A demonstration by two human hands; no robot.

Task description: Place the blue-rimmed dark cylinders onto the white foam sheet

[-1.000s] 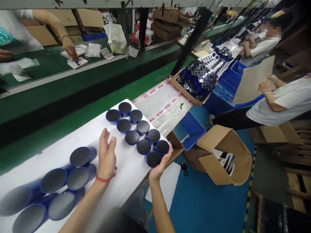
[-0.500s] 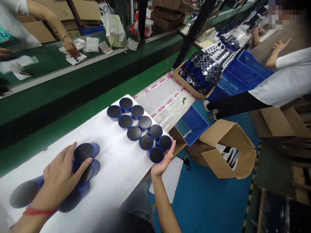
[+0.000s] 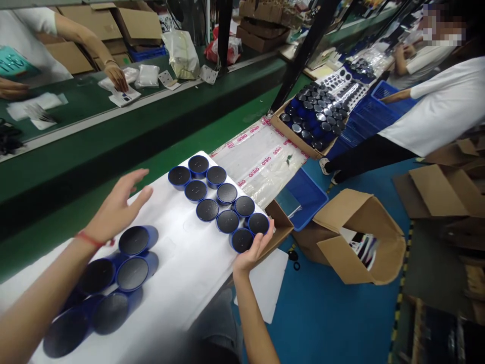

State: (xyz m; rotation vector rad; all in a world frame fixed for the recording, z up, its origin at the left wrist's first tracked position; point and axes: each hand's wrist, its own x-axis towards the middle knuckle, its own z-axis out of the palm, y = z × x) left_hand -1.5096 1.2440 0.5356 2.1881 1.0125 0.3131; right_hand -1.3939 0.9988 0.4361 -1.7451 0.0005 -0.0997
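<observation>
My left hand (image 3: 123, 205) is raised over the far edge of a white foam board (image 3: 170, 263), fingers apart, holding nothing. Below it, several blue cylinders with black tops (image 3: 133, 240) stand in a loose group. A second group of blue cylinders (image 3: 207, 210) stands in staggered rows at the board's right end. My right hand (image 3: 250, 255) is cupped against the near right corner of that group. Its fingers press on the sides of a corner cylinder (image 3: 258, 223) and the cylinder beside it (image 3: 241, 240).
Beyond the board lies a taped, plastic-covered surface (image 3: 261, 156) with a carton of black-topped cylinders (image 3: 314, 116). An open carton (image 3: 341, 258) and a blue crate (image 3: 308, 197) stand on the right. Co-workers are at the green bench (image 3: 151, 101) and near blue baskets (image 3: 359, 126).
My left hand has let go of the cylinders at the left and risen away toward the far edge, uncovering that group. My right hand's fingers have curled closer around the corner cylinders.
</observation>
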